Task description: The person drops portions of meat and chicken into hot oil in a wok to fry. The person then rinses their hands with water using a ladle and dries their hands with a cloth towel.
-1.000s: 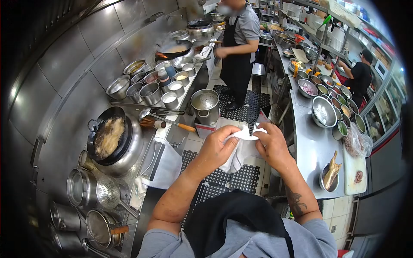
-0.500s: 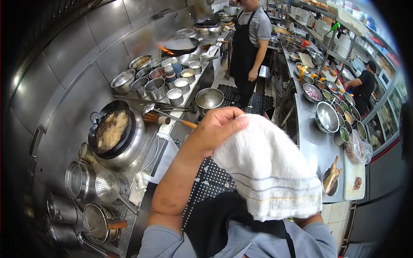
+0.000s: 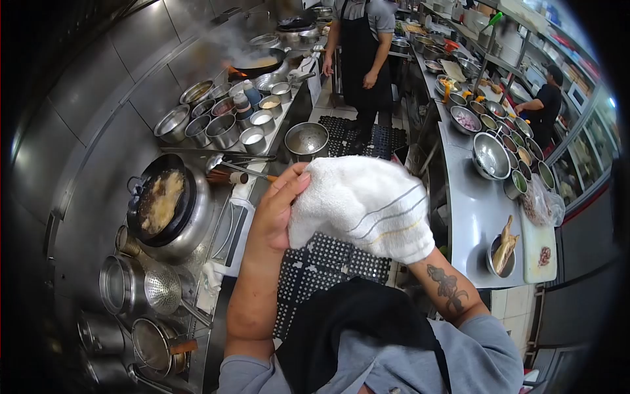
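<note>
A white towel (image 3: 361, 203) with grey and yellow stripes hangs spread out in front of my chest. My left hand (image 3: 281, 200) pinches its upper left corner between thumb and fingers. The towel covers my right hand, so its fingers are hidden; only the tattooed forearm shows below the cloth's right edge. To the left, a black wok (image 3: 161, 200) holds pieces frying in bubbling oil.
A steel counter (image 3: 467, 217) on the right bears bowls, a cutting board (image 3: 539, 246) and a bowl with a whole bird (image 3: 505, 253). Ahead stands a person in an apron (image 3: 364, 59); another person (image 3: 545, 105) is at far right. A large pot (image 3: 307, 139) is beyond the towel.
The bunched towel was spread open, then swung up and leftward. My left hand has moved left and down since half a second ago. The person ahead has lowered their arms.
</note>
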Action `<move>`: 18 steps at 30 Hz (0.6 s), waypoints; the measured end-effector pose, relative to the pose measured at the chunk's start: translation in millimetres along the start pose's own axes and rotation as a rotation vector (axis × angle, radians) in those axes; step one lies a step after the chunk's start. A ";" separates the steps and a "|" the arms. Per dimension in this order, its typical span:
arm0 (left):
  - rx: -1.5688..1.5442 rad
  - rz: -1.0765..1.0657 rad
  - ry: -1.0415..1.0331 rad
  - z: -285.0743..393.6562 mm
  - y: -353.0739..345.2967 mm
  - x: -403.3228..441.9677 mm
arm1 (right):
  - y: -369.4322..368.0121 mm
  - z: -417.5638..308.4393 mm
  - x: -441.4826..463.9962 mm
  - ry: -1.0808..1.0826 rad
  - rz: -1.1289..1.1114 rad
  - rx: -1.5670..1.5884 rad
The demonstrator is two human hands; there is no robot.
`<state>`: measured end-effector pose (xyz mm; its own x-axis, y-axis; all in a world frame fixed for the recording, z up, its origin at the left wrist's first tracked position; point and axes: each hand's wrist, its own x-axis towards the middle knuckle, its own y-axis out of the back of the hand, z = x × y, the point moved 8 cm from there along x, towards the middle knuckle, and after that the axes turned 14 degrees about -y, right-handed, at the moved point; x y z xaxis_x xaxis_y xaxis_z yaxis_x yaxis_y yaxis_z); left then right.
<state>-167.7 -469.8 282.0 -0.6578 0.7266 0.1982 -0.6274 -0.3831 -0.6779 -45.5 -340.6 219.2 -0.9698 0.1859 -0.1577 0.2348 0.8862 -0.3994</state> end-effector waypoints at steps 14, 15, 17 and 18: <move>0.332 -0.023 0.158 -103.8 138.6 -48.4 | -111.1 -59.5 -88.0 0.346 -0.766 -0.280; 0.500 0.031 0.270 -93.8 123.0 -71.2 | -128.1 -61.6 -104.1 0.385 -0.898 -0.309; 0.341 0.204 0.414 -117.4 149.3 -103.0 | -150.2 -62.3 -125.9 0.434 -1.088 -0.333; 0.357 0.242 0.428 -125.3 165.4 -115.9 | -155.3 -61.3 -132.1 0.446 -1.134 -0.337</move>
<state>-143.0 -545.9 58.2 -0.6198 0.7313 -0.2846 -0.6307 -0.6800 -0.3739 42.1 -476.7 357.3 -0.5681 -0.6787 0.4655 -0.7052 0.6930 0.1497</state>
